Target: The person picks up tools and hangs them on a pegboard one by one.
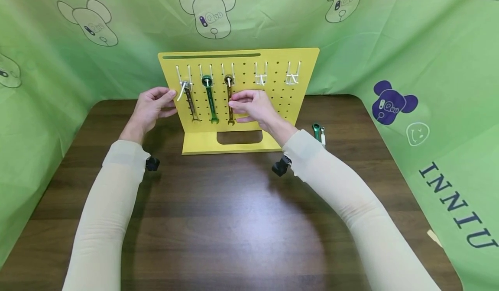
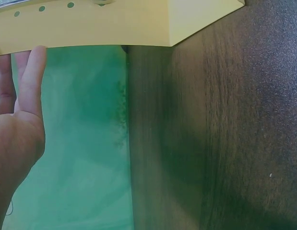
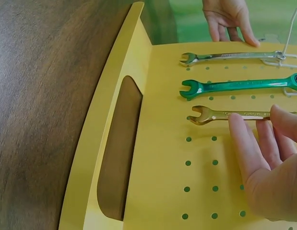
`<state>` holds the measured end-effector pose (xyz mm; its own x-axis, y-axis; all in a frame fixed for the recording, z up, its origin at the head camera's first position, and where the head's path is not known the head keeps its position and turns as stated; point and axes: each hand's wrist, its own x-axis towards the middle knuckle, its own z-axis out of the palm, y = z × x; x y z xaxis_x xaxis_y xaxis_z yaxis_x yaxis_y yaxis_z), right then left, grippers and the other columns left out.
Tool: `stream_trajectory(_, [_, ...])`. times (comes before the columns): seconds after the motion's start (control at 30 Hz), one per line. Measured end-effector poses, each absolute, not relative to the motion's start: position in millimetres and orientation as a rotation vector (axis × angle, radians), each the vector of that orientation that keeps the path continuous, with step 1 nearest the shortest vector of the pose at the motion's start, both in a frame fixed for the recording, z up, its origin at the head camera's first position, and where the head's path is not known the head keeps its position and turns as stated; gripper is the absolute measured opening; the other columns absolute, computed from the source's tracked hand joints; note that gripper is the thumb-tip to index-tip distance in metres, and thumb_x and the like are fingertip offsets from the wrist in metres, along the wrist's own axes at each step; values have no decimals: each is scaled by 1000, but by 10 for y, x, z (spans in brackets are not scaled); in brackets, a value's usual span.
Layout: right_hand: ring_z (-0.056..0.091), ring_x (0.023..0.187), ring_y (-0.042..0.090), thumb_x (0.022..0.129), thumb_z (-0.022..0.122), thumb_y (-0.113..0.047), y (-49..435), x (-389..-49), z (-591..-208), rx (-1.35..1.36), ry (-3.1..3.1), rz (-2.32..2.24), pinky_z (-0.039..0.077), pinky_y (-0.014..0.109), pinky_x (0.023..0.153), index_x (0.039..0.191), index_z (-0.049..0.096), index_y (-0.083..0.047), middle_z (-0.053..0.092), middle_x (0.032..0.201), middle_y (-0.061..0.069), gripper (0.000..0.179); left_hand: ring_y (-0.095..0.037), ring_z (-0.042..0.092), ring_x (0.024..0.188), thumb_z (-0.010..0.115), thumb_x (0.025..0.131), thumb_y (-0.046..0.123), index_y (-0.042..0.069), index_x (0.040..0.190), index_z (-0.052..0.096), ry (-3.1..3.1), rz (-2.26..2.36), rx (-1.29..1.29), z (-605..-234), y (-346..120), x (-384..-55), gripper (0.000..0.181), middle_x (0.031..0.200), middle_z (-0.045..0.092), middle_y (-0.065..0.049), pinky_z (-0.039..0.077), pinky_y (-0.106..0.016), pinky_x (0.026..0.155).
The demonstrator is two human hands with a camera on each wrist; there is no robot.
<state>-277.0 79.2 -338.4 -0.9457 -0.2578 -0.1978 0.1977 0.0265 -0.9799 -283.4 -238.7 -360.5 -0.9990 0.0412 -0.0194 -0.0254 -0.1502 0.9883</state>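
A yellow pegboard [image 1: 269,122] stands upright on the table, with three combination wrenches hanging from its white hooks. The silver wrench [image 1: 191,102] hangs leftmost, the green wrench [image 1: 211,102] beside it, and the gold wrench [image 1: 229,113] third, each ring end up and open jaw down. My right hand [image 1: 255,107] pinches the gold wrench's shaft between thumb and fingers; its ring is at the hook. At the board's left edge, my left hand [image 1: 152,105] holds on with the thumb in front and fingers partly hidden behind. In the right wrist view the gold wrench [image 3: 215,115] lies close over the board.
Two white hooks [image 1: 260,78] [image 1: 292,78] on the board's right carry nothing. Beyond my right forearm, a green ratchet wrench [image 1: 316,130] and a smaller silver-white tool [image 1: 322,136] lie on the brown table [image 1: 202,221]. Green printed cloth [image 1: 265,18] surrounds the table's back and sides.
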Motion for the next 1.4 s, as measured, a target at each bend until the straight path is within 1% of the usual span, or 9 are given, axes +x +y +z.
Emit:
stream_trajectory(0.23, [69,107,35,93,76,-8,865,-2749,-3392,-92,1977,-1975,62,49,89,118,68,-3,70,115,15,28,-15,72,80,79,90,18,5,101,73,2021,2346,24,-3593,-2386,-2813,18,97,67,-5,63,-38,81])
stream_trajectory(0.43, [63,117,42,95,74,-8,1026,-2679,-3383,-128,1967,-1925,61,48,90,125,64,0,65,125,20,33,-15,72,81,78,91,17,7,100,74,2018,2341,13,-3605,-2386,-2801,15,97,68,-5,63,-37,81])
stream_trajectory(0.63, [65,114,41,95,74,-10,1296,-2563,-3303,-175,2013,-1846,61,49,87,131,60,4,61,131,28,41,-15,72,80,78,91,18,7,99,74,2018,2340,17,-3624,-2379,-2807,14,96,68,-5,62,-38,82])
stream_trajectory(0.8, [70,106,34,95,75,-12,1642,-2442,-3235,-202,2109,-1768,62,49,85,134,58,4,61,131,28,46,-15,72,80,79,90,19,8,98,74,2014,2335,23,-3637,-2371,-2803,14,96,68,-4,63,-36,80])
stream_trajectory(0.97, [70,104,35,95,75,-14,2108,-2354,-3230,-202,2237,-1688,63,48,83,136,55,5,66,123,23,49,-15,72,80,78,91,19,8,98,74,2019,2337,29,-3646,-2364,-2804,13,96,68,-4,63,-35,79])
stream_trajectory(1.17, [72,90,21,95,76,-20,2724,-2290,-3387,-111,2370,-1549,63,46,81,139,51,3,68,118,14,55,-16,72,81,79,90,19,5,101,74,2019,2347,31,-3626,-2365,-2806,18,97,69,-5,63,-37,81])
stream_trajectory(1.23, [71,92,21,95,76,-23,2911,-2264,-3474,-62,2391,-1498,64,44,82,142,49,1,66,120,14,60,-16,72,81,79,90,18,5,101,74,2017,2348,33,-3618,-2367,-2811,18,96,68,-5,63,-38,81])
stream_trajectory(1.3, [70,97,24,95,75,-25,3074,-2241,-3569,-10,2397,-1456,63,43,84,146,44,1,61,126,17,65,-16,72,80,79,90,18,5,101,74,2013,2352,35,-3609,-2370,-2815,17,96,68,-5,63,-39,81])
stream_trajectory(1.4, [65,108,31,96,74,-29,3276,-2223,-3725,60,2357,-1433,63,42,85,154,32,0,48,138,22,77,-16,72,79,79,90,18,7,99,75,2012,2354,38,-3596,-2373,-2815,15,95,68,-4,63,-39,82])
